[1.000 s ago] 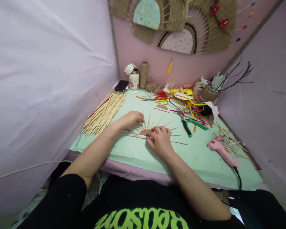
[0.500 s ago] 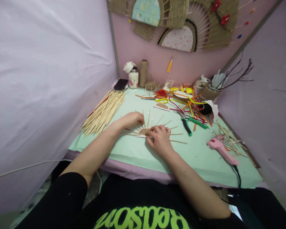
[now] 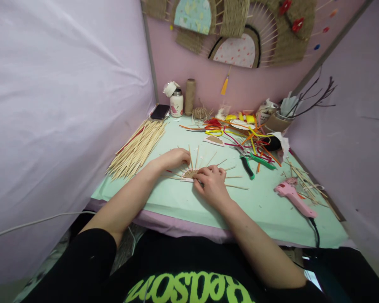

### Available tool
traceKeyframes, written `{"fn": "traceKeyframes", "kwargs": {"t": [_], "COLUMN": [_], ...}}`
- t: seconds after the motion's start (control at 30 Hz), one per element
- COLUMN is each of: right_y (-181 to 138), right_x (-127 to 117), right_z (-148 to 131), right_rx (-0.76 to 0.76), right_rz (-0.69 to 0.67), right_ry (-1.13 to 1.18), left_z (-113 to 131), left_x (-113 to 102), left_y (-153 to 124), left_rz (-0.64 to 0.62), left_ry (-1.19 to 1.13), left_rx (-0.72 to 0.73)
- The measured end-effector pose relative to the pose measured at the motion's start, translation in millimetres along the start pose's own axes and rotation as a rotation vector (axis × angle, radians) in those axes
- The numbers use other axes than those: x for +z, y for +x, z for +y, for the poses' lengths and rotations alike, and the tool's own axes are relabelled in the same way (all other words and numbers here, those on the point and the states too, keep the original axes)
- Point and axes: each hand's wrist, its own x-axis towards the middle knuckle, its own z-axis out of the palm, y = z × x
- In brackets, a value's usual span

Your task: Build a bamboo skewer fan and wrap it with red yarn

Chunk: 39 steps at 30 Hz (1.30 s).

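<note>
Stick fan (image 3: 191,173): laid flat on the green table (image 3: 177,204), between both hands.
Left hand (image 3: 173,159): rested palm-down, unclenched, on the fan's left spokes.
Right hand (image 3: 213,184): fingers bent, tips pressed on the fan's card centre; whether anything is pinched cannot be told.

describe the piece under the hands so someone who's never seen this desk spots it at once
On the mint-green table, look mid-front, between the left hand and the right hand. A small brown half-round card lies flat there, thin wooden sticks radiating from it. Unlike the stick bundle lying parallel at the left, its sticks fan out like sun rays.
</note>
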Motion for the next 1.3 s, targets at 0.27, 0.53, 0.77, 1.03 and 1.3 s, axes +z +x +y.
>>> {"fn": "traceKeyframes", "kwargs": {"t": [0.27,0.53,0.77,1.03,1.3], "right_y": [0.6,1.0,3.2,3.9,4.9], "right_x": [-2.2,-2.7,-0.4,0.1,-0.6], "right_z": [-1.9,-4.8,-6.3,-7.1,-7.6], "right_rx": [0.002,0.018,0.013,0.013,0.026], "right_rz": [-0.028,-0.043,-0.053,-0.055,-0.065], "right_ry": [-0.008,-0.025,-0.047,-0.027,-0.027], "left_z": [0.4,-0.1,2.6,9.3,20.7], "left_x": [0.3,1.7,-3.6,-14.6,-6.2], "left_y": [-0.5,-0.4,-5.4,-25.2,-26.5], "left_rz": [0.002,0.015,0.086,0.143,0.109], "left_ry": [0.002,-0.009,-0.005,0.112,0.098], "left_rx": [0.008,0.006,-0.035,-0.089,-0.068]}}
